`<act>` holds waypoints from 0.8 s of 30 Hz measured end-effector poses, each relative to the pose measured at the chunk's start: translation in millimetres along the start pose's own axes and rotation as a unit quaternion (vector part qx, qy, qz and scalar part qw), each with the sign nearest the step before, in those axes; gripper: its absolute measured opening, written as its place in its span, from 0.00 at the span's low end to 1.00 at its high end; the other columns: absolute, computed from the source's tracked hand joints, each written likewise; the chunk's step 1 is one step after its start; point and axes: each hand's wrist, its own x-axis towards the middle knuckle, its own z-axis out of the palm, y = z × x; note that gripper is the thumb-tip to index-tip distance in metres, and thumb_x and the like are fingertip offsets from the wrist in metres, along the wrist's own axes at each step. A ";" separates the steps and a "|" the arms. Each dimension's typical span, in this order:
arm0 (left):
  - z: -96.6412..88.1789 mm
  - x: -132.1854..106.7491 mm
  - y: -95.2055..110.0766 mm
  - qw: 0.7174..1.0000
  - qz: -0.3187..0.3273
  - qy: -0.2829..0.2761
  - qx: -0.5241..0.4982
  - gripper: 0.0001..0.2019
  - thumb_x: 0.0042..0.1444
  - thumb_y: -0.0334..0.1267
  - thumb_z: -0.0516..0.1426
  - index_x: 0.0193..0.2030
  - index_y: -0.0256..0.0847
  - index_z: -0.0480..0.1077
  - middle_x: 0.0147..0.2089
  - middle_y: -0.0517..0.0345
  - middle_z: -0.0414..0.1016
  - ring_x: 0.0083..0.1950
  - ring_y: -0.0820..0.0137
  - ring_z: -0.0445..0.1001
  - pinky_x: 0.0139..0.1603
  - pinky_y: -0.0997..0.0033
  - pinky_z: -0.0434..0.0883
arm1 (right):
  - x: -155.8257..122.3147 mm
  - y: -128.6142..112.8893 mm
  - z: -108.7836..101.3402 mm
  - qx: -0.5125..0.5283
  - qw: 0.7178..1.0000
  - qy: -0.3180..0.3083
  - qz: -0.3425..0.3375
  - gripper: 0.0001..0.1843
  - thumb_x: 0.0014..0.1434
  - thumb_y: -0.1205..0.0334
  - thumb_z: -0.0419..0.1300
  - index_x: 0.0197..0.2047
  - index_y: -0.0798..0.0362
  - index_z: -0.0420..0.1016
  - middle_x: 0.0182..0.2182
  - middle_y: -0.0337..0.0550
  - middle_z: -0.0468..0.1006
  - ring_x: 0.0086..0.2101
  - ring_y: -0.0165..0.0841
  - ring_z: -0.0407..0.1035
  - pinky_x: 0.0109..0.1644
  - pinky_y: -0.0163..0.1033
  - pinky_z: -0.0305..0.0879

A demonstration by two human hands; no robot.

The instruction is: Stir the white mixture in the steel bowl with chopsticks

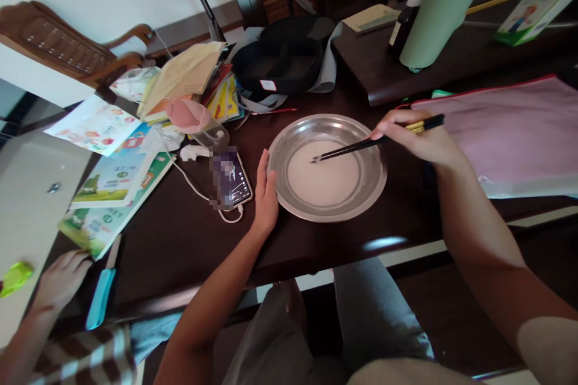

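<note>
- Head view: metal dish (325,218) of pale, milky liquid (323,183) sits near the front edge of the desk (167,252).
- Right hand (418,138): fingers closed around black chopsticks (356,146), towards their gold-banded rear ends; tips nearly together.
- Left hand (266,198): gripping nothing, fingers extended along the dish's left rim.
- Chopsticks are above the dish, tips over its middle; contact with the liquid cannot be told.
- Risk, judged: a brisk sideways stroke could slop liquid towards the front edge; if the left hand slips off the rim, the dish may slide. A leftward spill might reach the phone (232,177), near that hand.
- Orientation: chopsticks' long axis runs roughly parallel to the desk's front edge; tips point left, rear ends right.
</note>
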 end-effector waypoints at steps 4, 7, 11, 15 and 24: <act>-1.6 0.1 -1.1 1.000 -0.004 -0.002 -0.006 0.31 0.65 0.58 0.52 0.72 0.52 0.59 0.79 0.57 0.51 0.79 0.60 0.51 0.79 0.57 0.48 | 0.4 2.5 -7.0 0.036 0.997 0.069 -0.002 0.20 0.62 0.50 0.62 0.22 0.48 0.79 0.23 0.38 0.80 0.28 0.33 0.73 0.38 0.40 0.65; -1.2 0.3 -0.7 1.000 -0.005 -0.003 -0.002 0.30 0.65 0.57 0.53 0.72 0.53 0.59 0.79 0.58 0.51 0.79 0.61 0.50 0.79 0.56 0.48 | -1.0 0.1 -4.9 0.030 0.999 -0.014 0.006 0.17 0.61 0.49 0.63 0.25 0.48 0.81 0.26 0.39 0.83 0.30 0.34 0.75 0.39 0.40 0.66; -0.3 0.5 0.1 1.000 -0.003 -0.002 -0.007 0.31 0.65 0.58 0.53 0.72 0.52 0.59 0.79 0.57 0.51 0.79 0.60 0.51 0.79 0.56 0.48 | -0.1 -2.1 1.6 -0.002 0.999 -0.047 0.008 0.15 0.60 0.49 0.63 0.30 0.49 0.83 0.31 0.40 0.85 0.34 0.35 0.76 0.40 0.40 0.66; -1.7 -0.1 0.8 1.000 -0.004 -0.001 -0.004 0.31 0.65 0.58 0.53 0.72 0.52 0.59 0.79 0.57 0.51 0.79 0.60 0.51 0.79 0.56 0.48 | 2.2 4.2 -4.7 0.018 0.997 0.077 0.015 0.17 0.61 0.51 0.62 0.25 0.49 0.80 0.26 0.39 0.82 0.30 0.34 0.74 0.40 0.40 0.66; -0.6 -0.1 -1.2 1.000 -0.005 0.001 -0.008 0.31 0.65 0.58 0.53 0.72 0.52 0.59 0.78 0.57 0.53 0.79 0.61 0.50 0.79 0.56 0.49 | -1.4 -2.9 2.7 0.005 0.998 -0.058 0.005 0.15 0.61 0.49 0.63 0.30 0.49 0.83 0.31 0.40 0.85 0.35 0.35 0.77 0.41 0.40 0.67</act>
